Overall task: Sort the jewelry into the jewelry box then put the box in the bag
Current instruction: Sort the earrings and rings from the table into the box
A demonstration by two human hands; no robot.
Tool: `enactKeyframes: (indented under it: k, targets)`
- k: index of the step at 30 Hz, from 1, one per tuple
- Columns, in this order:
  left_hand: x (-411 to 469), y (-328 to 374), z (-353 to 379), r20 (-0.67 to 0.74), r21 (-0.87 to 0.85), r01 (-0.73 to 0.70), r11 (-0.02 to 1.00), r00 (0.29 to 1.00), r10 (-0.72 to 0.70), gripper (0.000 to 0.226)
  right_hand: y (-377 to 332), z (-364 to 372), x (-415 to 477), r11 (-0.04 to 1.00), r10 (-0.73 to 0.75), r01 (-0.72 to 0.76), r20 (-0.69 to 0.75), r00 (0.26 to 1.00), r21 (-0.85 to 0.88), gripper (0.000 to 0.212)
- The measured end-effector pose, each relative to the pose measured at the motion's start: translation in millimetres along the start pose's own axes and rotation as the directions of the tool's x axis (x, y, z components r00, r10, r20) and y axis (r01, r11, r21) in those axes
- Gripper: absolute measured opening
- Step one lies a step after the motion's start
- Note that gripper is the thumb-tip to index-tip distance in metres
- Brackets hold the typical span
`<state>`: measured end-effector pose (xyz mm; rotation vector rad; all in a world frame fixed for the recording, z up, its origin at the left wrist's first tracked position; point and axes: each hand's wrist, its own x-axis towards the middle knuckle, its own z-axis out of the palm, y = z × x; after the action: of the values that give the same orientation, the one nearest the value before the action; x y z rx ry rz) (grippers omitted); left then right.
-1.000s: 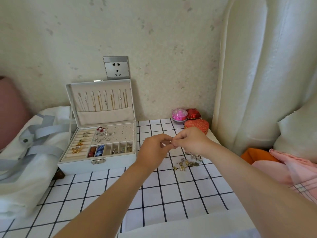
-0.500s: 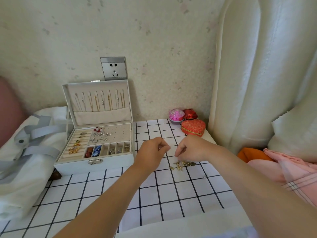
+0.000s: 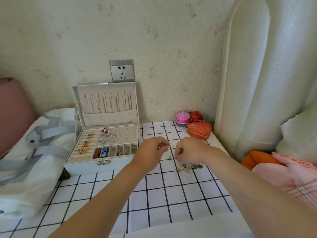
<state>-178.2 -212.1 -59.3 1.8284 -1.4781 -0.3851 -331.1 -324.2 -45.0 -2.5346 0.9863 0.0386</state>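
Left hand (image 3: 151,150): fingers curled, thumb and forefinger closed on a tiny bit (image 3: 166,147) that glints pale. I can't make out what kind of jewelry it is.
Right hand (image 3: 190,149): back toward me, fingers curled down at the cloth (image 3: 171,194). The tips are tucked under, so I cannot tell whether they hold anything.
Between the hands: they sit near each other but apart. A dark speck (image 3: 169,157) lies on the cloth in the gap, just beside the right fingertips.
Pile (image 3: 188,167): unsorted gold and dark pieces on the cloth, just below the right hand and apart from the left.
Stray (image 3: 211,179): one more small piece, right of the pile, too blurred to name.
Box (image 3: 82,166): open on the cloth, lid upright toward the wall, near the left hand on its left side.
Box contents: rings in the left rolls, earrings on the holed pad, small lots in the front compartments, chains hanging in the lid. All are too small for me to count.
Bag (image 3: 34,160): white with grey straps, against the box's left side, cut off by the frame edge.
Back corner: a heart tin (image 3: 199,130), with a pink pot (image 3: 182,117) and a red tin (image 3: 196,116) behind it.
Cut off: both forearms run out of the bottom edge.
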Motion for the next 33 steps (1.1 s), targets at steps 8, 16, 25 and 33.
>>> enactKeyframes:
  k: [8, 16, 25, 33]
  targets:
    - [-4.3, 0.2, -11.8, -0.004, 0.112, -0.056, 0.992, 0.998, 0.057, 0.014, -18.3, 12.3, 11.7, 0.998, -0.029, 0.029, -0.014, 0.999, -0.063, 0.021]
    - [-9.8, -7.8, -38.5, -0.097, 0.192, -0.049, 0.980, 0.993, 0.068, 0.015, -39.8, 9.5, 24.4, 0.995, -0.094, 0.095, -0.114, 0.989, 0.001, 0.010]
    - [-19.9, -39.6, -97.9, -0.177, 0.177, 0.021, 0.984, 0.984, 0.010, 0.014, -96.4, -9.4, 53.6, 0.928, -0.125, 0.217, -0.294, 0.948, 0.304, 0.013]
    - [-33.0, -81.5, -134.6, -0.254, 0.096, 0.156, 0.983, 0.959, -0.127, 0.010, -134.1, 3.3, 84.9, 0.909, -0.126, 0.243, -0.333, 0.934, 0.339, 0.007]
